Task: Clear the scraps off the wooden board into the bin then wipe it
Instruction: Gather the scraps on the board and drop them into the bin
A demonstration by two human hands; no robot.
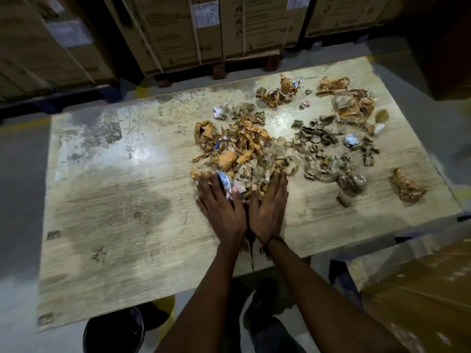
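1. Two bare forearms reach up from the bottom edge of the view; below them a dark shoe (262, 296) stands on the grey floor.
2. A dark round bin (113, 332) sits on the floor at the lower left, just beside the near edge of the wooden board (114, 194), partly tucked under it.
3. The left hand (220, 206) lies palm down on the board, fingers straight and spread, their tips pressed into the near edge of a heap of scraps (244, 154); it grips nothing.
4. The right hand (267, 207) lies palm down just beside the left, the two touching near the heels, fingers straight and close together, also against the heap and gripping nothing. A dark band (274, 240) circles the right wrist.
5. A crumpled white and blue scrap (225, 182) pokes up between the left hand's fingers and thumb.
6. The scraps are brown, orange and grey torn pieces, spread over the far right part of the board, with the thickest heap right ahead of the hands and looser clumps further right.
7. One crumpled brown piece (407, 186) lies apart near the board's right edge.
8. The left half of the board carries stains and scuffs.
9. Stacked cardboard boxes (178, 31) stand beyond the board's far edge.
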